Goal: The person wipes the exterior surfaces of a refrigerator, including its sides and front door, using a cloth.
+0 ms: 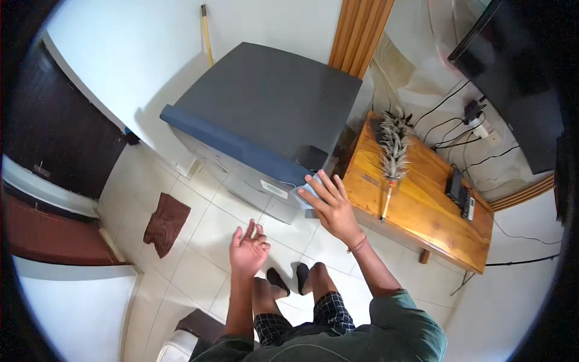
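Observation:
A grey refrigerator point(271, 90) with a dark top and a blue-grey upper door edge point(235, 145) stands in front of me. My right hand point(333, 208) presses a light blue cloth point(306, 194) against the door near its right corner, fingers spread over it. Most of the cloth is hidden under the palm and fingers. Close to the cloth, a pale label point(274, 189) is stuck on the door front. My left hand point(249, 248) hangs in the air before the door, palm up, fingers apart and partly bent, with nothing in it.
On the right, a wooden table point(437, 226) carries a feather duster point(395, 151) and a black device point(459, 193). Cables hang behind it, below a television point(512, 78). A brown cloth point(167, 223) lies on the tiled floor at left. A yellow pole point(207, 36) leans on the wall.

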`<state>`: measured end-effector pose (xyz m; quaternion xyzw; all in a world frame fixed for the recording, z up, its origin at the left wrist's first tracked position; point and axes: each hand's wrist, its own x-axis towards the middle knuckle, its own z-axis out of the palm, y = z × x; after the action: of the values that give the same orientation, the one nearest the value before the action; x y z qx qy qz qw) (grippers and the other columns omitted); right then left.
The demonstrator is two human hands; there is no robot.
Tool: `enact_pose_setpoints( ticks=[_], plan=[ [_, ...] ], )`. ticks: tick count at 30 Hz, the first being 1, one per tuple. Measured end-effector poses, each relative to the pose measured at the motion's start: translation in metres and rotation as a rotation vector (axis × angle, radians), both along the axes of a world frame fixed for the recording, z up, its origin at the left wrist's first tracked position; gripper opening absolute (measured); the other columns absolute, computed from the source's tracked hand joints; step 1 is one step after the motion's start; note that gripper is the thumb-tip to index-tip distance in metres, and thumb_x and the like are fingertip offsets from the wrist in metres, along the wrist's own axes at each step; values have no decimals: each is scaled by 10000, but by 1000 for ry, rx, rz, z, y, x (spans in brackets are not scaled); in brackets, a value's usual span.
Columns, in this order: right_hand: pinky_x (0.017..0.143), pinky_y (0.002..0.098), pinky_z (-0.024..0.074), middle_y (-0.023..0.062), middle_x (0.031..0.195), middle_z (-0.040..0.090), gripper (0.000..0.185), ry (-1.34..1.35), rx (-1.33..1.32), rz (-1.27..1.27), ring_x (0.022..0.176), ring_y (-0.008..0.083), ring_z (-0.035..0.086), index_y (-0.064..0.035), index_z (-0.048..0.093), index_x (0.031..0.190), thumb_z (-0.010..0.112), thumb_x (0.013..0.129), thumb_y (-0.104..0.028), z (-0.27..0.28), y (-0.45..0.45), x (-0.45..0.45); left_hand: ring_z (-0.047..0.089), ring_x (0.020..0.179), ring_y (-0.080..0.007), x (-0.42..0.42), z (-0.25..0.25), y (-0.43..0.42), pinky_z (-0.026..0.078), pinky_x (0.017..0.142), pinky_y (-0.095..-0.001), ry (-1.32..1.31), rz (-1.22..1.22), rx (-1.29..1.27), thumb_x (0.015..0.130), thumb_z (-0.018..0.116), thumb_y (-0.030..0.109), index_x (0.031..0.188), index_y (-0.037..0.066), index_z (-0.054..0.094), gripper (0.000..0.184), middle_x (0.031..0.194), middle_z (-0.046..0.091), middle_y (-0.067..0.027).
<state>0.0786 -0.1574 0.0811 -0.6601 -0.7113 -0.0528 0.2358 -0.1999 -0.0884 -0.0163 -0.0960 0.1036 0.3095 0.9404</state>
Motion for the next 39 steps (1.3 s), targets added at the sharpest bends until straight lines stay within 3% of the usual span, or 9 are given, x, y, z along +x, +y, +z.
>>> enact_pose_setpoints(
  ticks=[4, 7, 9, 13, 16, 19, 28, 39],
  plan=[
    [1223, 559, 269, 21, 1631, 373, 617, -2, -94, 45, 1510, 299, 324, -267, 513, 1490, 642, 915, -87, 35, -5, 1, 507, 808, -147, 6, 68, -76, 416, 830, -340, 55, -76, -158, 1014, 476, 367, 1273, 90, 644, 415, 1151, 656, -56],
    [1209, 554, 286, 52, 1618, 383, 564, -78, -135, 60, 1506, 318, 324, -232, 493, 1503, 602, 958, -139, 55, -6, -3, 503, 767, -151, 12, 129, -107, 417, 833, -344, 24, -175, -147, 1060, 427, 377, 1266, 79, 636, 419, 1118, 647, -74],
    [1206, 552, 286, 64, 1613, 387, 535, -138, -123, 56, 1504, 326, 324, -226, 487, 1506, 577, 981, -172, 55, -3, -6, 494, 720, -144, 12, 161, -118, 426, 816, -338, 157, -208, -105, 1064, 429, 374, 1275, 73, 618, 414, 1115, 650, -80],
    [1217, 548, 257, 70, 1628, 360, 500, -131, -165, 83, 1515, 319, 299, -224, 483, 1507, 547, 1011, -211, 55, 0, -7, 482, 687, -130, 6, 203, -117, 442, 789, -333, 147, -136, 12, 1060, 443, 366, 1280, 70, 607, 403, 1089, 657, -74],
    [1219, 555, 248, 120, 1653, 291, 533, -131, -186, 78, 1518, 363, 274, -230, 448, 1527, 564, 1007, -217, 49, -3, -16, 489, 693, -125, -17, 222, -110, 450, 793, -341, 173, -45, -9, 1055, 466, 355, 1263, 73, 612, 379, 1080, 663, -66],
    [1215, 579, 235, 148, 1663, 250, 583, -174, -182, 59, 1524, 385, 249, -230, 391, 1561, 569, 1006, -221, 52, 4, -25, 507, 705, -138, -46, 229, -101, 450, 790, -336, 57, 36, -61, 1041, 500, 325, 1219, 88, 618, 319, 1065, 674, -81],
    [1222, 584, 204, 136, 1670, 239, 670, -325, -166, -60, 1526, 364, 246, -231, 315, 1598, 587, 986, -213, 45, 66, -70, 504, 716, -133, -152, 206, -72, 423, 766, -322, 96, 227, -161, 1052, 457, 323, 1225, 88, 624, 336, 1095, 670, -59],
    [1215, 581, 231, 137, 1661, 259, 715, -300, -130, -188, 1515, 372, 269, -240, 266, 1613, 598, 980, -225, 38, 169, -131, 520, 766, -133, -274, 207, 9, 436, 805, -325, 130, 259, -40, 1055, 459, 321, 1199, 76, 639, 338, 1086, 678, -47]
  ],
)
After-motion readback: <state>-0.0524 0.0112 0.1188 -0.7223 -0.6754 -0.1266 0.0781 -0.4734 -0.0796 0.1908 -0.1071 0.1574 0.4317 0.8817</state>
